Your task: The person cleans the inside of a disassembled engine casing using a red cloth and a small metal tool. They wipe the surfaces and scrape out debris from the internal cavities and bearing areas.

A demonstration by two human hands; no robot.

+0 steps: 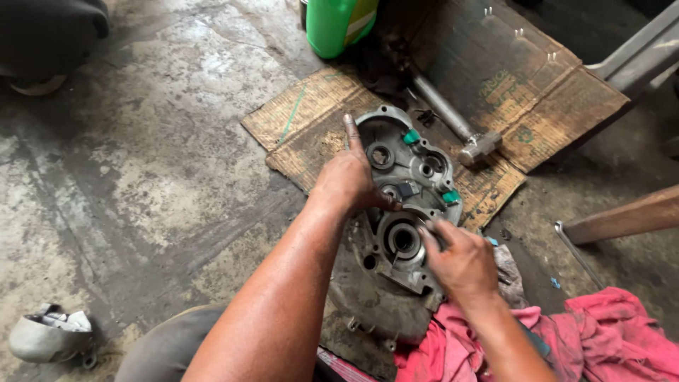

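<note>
Left hand point(348, 180) braces the metal engine casing point(403, 205) on flattened cardboard point(318, 113), fingers clamped on its edge; right hand point(460, 258), fingers together, presses beside the casing's central bearing hole point(404, 239).

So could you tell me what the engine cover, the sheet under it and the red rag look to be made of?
Engine cover: looks like cast metal, probably aluminium; dull grey, ribbed, grimy. Sheet: corrugated cardboard, brown, fluted, oil-stained. Red rag: soft cloth, crumpled into folds.
</note>
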